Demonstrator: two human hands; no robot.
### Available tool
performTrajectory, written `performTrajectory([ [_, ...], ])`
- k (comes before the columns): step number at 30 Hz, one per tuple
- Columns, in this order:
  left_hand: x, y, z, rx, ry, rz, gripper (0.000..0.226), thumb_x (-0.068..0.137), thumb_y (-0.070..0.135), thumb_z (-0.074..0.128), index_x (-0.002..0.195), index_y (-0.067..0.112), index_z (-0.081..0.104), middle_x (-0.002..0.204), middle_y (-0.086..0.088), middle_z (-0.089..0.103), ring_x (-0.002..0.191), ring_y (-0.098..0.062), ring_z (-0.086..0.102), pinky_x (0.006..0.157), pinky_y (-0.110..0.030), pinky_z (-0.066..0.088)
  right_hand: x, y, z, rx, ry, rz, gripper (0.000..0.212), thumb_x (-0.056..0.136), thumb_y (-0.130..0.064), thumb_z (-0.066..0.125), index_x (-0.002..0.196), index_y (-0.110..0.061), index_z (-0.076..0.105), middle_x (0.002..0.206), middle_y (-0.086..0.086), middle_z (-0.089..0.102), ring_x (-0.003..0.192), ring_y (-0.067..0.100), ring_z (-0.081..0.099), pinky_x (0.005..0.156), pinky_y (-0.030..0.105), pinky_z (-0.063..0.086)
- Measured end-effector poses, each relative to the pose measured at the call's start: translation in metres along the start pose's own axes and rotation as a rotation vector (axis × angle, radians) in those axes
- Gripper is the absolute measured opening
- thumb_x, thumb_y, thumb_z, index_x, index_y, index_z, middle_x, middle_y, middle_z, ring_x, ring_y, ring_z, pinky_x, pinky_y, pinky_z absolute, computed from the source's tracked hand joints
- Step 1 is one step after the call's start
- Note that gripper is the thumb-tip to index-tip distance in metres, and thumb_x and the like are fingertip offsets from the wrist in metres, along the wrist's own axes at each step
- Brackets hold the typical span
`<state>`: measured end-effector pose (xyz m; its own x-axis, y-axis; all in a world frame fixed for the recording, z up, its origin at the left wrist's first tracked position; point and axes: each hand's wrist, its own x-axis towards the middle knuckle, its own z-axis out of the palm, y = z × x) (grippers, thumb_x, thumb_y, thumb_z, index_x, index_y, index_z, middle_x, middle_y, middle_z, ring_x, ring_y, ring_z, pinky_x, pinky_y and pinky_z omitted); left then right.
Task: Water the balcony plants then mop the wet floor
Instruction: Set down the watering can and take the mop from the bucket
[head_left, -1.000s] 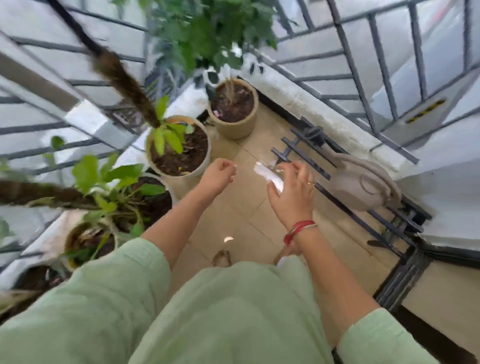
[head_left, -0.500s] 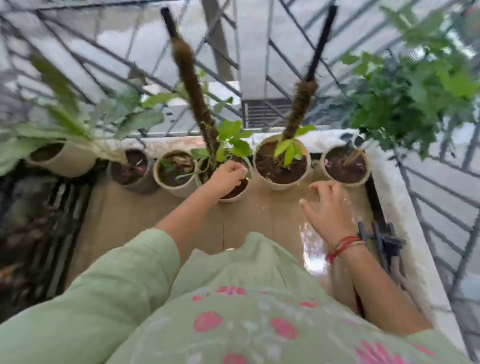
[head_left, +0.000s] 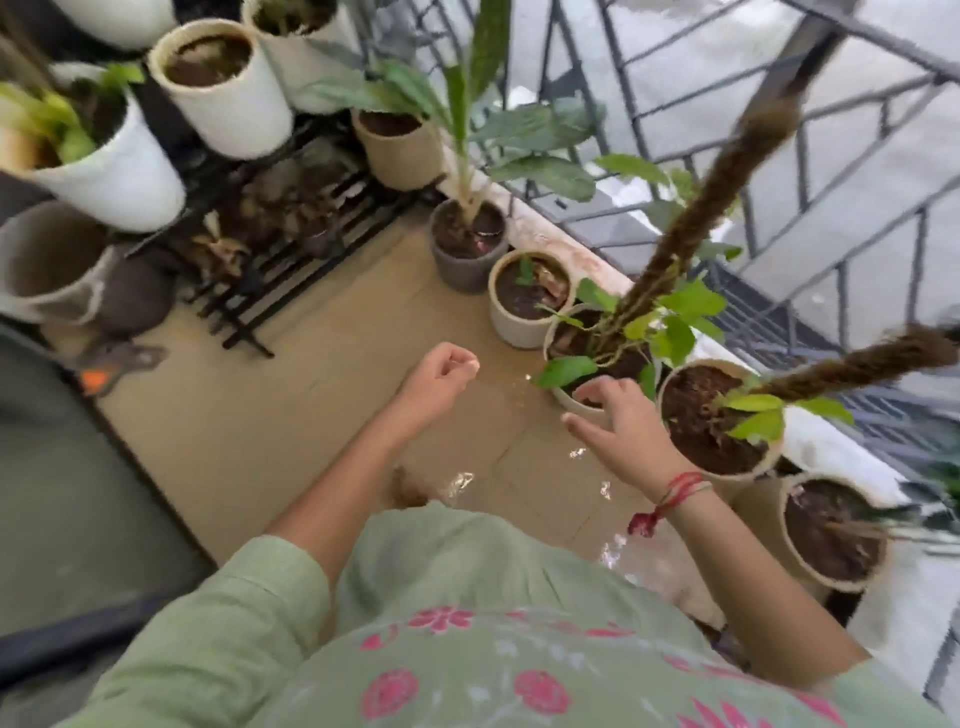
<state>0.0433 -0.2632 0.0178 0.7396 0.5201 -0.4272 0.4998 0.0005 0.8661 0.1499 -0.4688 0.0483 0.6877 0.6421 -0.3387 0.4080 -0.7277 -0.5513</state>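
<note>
Beside potted plants (head_left: 524, 296), left hand (head_left: 441, 375) and right hand (head_left: 621, 423) over wet floor (head_left: 291, 415).

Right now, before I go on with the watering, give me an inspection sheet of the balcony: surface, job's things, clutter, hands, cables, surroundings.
Surface: beige tiled floor, wet, with shiny puddles near the person.
Job's things: potted plants in a row by the metal railing, one a moss-pole pot; white pots on a black rack; no watering can or mop seen.
Clutter: orange-and-grey object on the floor; dry leaves on the rack.
Hands: left hand curled, holding nothing; right hand open, fingers spread by the moss-pole pot's rim.
Cables: nothing seen.
Surroundings: metal railing, white ledge along the outer edge.
</note>
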Motion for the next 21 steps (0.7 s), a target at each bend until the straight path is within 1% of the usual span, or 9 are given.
performTrajectory([
  [2, -0.01, -0.004, -0.028, -0.04, 0.072, -0.013, 0.007, 0.08, 0.031, 0.064, 0.084, 0.028, 0.059, 0.092, -0.003, 0.059, 0.09, -0.017, 0.055, 0.093, -0.041, 0.047, 0.021, -0.031, 0.011, -0.031, -0.089, -0.062, 0.034, 0.085, -0.037, 0.062, 0.112, -0.018, 0.056, 0.112, 0.007, 0.051, 0.11, 0.027, 0.048, 0.095, 0.034, 0.037],
  [4, -0.016, -0.012, -0.061, -0.087, 0.154, -0.018, 0.011, 0.079, 0.037, 0.064, 0.086, 0.03, 0.06, 0.097, -0.004, 0.06, 0.096, -0.018, 0.056, 0.096, -0.039, 0.045, 0.044, -0.072, 0.025, -0.041, -0.167, -0.154, 0.032, 0.085, -0.037, 0.062, 0.111, -0.021, 0.056, 0.109, 0.006, 0.051, 0.108, 0.027, 0.049, 0.096, 0.036, 0.039],
  [7, -0.019, -0.022, -0.11, -0.143, 0.268, -0.047, 0.003, 0.091, 0.022, 0.06, 0.093, 0.024, 0.06, 0.101, -0.001, 0.061, 0.104, -0.019, 0.058, 0.101, -0.038, 0.044, 0.075, -0.134, 0.041, -0.115, -0.222, -0.307, 0.034, 0.085, -0.037, 0.062, 0.115, -0.021, 0.056, 0.108, 0.005, 0.05, 0.107, 0.027, 0.048, 0.094, 0.033, 0.037],
  [9, -0.022, -0.033, -0.15, -0.159, 0.357, -0.081, 0.007, 0.093, 0.019, 0.057, 0.092, 0.025, 0.059, 0.098, 0.005, 0.061, 0.102, -0.018, 0.058, 0.1, -0.037, 0.045, 0.099, -0.179, 0.052, -0.151, -0.252, -0.397, 0.035, 0.085, -0.037, 0.062, 0.116, -0.021, 0.056, 0.106, 0.003, 0.047, 0.108, 0.027, 0.047, 0.094, 0.033, 0.036],
  [12, -0.024, -0.049, -0.209, -0.2, 0.498, -0.116, 0.013, 0.094, 0.015, 0.056, 0.088, 0.026, 0.059, 0.093, 0.006, 0.06, 0.099, -0.017, 0.057, 0.101, -0.042, 0.045, 0.14, -0.24, 0.067, -0.167, -0.276, -0.476, 0.034, 0.086, -0.037, 0.061, 0.116, -0.022, 0.056, 0.113, 0.005, 0.048, 0.111, 0.028, 0.046, 0.098, 0.035, 0.037],
  [15, -0.022, -0.055, -0.265, -0.211, 0.607, -0.124, 0.006, 0.095, 0.015, 0.055, 0.098, 0.018, 0.058, 0.1, -0.003, 0.06, 0.101, -0.02, 0.057, 0.096, -0.035, 0.045, 0.18, -0.294, 0.084, -0.143, -0.295, -0.583, 0.033, 0.086, -0.038, 0.061, 0.115, -0.023, 0.056, 0.114, 0.001, 0.047, 0.112, 0.026, 0.046, 0.097, 0.034, 0.038],
  [17, -0.019, -0.055, -0.295, -0.203, 0.652, -0.132, 0.009, 0.095, 0.016, 0.054, 0.103, 0.016, 0.059, 0.104, -0.005, 0.06, 0.101, -0.02, 0.057, 0.094, -0.033, 0.045, 0.198, -0.325, 0.095, -0.129, -0.319, -0.649, 0.034, 0.086, -0.038, 0.062, 0.116, -0.023, 0.056, 0.111, -0.002, 0.043, 0.111, 0.024, 0.046, 0.094, 0.031, 0.038],
  [19, -0.016, -0.057, -0.324, -0.204, 0.7, -0.138, 0.007, 0.095, 0.018, 0.054, 0.099, 0.018, 0.061, 0.104, -0.002, 0.061, 0.105, -0.021, 0.058, 0.098, -0.037, 0.045, 0.21, -0.354, 0.108, -0.107, -0.347, -0.681, 0.034, 0.086, -0.037, 0.063, 0.116, -0.023, 0.056, 0.111, -0.004, 0.041, 0.113, 0.024, 0.047, 0.096, 0.034, 0.04],
  [21, -0.013, -0.059, -0.348, -0.22, 0.728, -0.138, 0.008, 0.094, 0.022, 0.055, 0.093, 0.028, 0.06, 0.103, 0.002, 0.063, 0.107, -0.02, 0.059, 0.101, -0.042, 0.046, 0.218, -0.379, 0.118, -0.111, -0.396, -0.69, 0.034, 0.085, -0.038, 0.063, 0.116, -0.024, 0.055, 0.11, -0.006, 0.039, 0.115, 0.023, 0.046, 0.098, 0.036, 0.041],
])
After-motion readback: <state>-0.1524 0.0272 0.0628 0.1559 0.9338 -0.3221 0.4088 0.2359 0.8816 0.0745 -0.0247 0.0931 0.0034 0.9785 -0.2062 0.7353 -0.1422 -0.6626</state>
